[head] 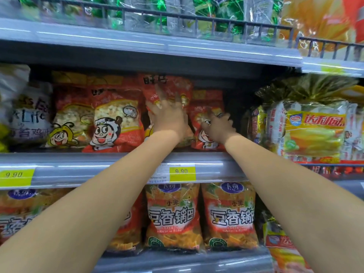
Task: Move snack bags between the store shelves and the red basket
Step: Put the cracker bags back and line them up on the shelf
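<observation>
Both forearms reach up to the middle shelf [118, 162]. Left hand [167, 115] lies splayed, grip released, against a red snack bag [169, 85]. Right hand [218, 127] touches another bag [206, 107]; its grip I cannot tell.

Red snack bag [167, 85] with cartoon face, upright on middle shelf [118, 164], among matching bags

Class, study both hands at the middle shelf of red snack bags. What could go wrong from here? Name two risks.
1. The left hand presses a tilted red bag while the right hand works the neighbouring bag; either could slip off the shelf edge.
2. The leaning cartoon-face bag beside them might topple if nudged.
</observation>
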Demonstrator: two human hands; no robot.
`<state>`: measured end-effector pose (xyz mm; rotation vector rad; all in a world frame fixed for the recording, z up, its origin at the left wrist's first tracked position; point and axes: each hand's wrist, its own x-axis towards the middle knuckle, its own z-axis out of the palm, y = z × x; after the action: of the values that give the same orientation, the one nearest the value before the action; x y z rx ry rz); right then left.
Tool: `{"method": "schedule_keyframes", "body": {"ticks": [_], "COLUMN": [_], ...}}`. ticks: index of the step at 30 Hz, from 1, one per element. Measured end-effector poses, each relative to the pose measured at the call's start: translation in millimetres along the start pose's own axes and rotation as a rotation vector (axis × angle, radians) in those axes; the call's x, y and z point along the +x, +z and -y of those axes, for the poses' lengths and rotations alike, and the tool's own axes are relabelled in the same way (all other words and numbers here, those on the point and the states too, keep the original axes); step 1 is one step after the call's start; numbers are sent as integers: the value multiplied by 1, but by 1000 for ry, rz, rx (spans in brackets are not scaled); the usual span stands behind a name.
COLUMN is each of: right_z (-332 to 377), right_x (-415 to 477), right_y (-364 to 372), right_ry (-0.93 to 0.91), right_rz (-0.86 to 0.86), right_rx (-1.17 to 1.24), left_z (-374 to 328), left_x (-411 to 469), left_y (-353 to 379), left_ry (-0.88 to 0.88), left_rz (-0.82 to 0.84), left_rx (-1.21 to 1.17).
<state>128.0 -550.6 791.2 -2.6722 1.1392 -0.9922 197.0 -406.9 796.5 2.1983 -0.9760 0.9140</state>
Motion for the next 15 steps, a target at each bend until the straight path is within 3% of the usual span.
{"method": "schedule_keyframes", "body": {"ticks": [3, 8, 15], "right_z": [0, 2, 4], "right_x": [0, 6, -7], "right_y": [-1, 4, -6], "right_ry": [-7, 19, 34], "right_rz": [-39, 91, 132], "right_rx": [0, -49, -39], "left_z": [4, 11, 11], "left_x": [5, 15, 7], "left_y": [0, 10, -7], "left_ry": [68, -20, -27], "left_rz": [-103, 250, 327], "left_rx": [57, 90, -24]}}
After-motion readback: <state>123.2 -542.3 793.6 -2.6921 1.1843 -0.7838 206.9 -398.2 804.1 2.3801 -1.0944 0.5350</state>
